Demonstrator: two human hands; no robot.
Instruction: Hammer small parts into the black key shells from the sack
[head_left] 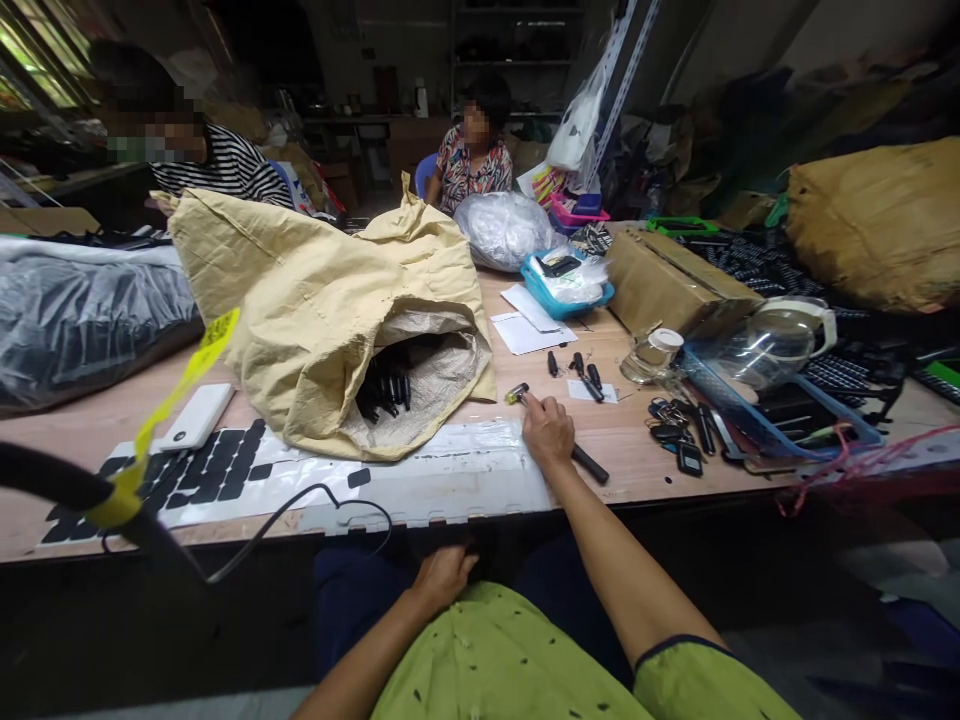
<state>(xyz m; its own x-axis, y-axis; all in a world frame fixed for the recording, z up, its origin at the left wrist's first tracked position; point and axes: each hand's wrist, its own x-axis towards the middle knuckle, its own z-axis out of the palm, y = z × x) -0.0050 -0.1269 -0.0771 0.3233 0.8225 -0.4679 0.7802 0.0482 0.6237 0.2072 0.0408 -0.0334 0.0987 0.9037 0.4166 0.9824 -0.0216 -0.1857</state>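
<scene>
My right hand (547,428) rests on the wooden table (645,470) with its fingers closed round a black-handled tool (589,464) whose small metal head (516,393) points left. My left hand (444,574) lies below the table edge on my lap, fingers curled on the green cloth (495,650); nothing shows in it. A tan sack (322,300) lies open just left of my right hand, with several black parts (384,388) inside. A white sheet with black stickers (225,470) runs along the table's front edge.
Small black tools (585,375) and keys (679,435) lie right of my hand. A cardboard box (667,280), blue tray (566,285), clear jug (780,340), white power bank (199,415) and black plastic bundle (82,310) crowd the table. Two people sit across it.
</scene>
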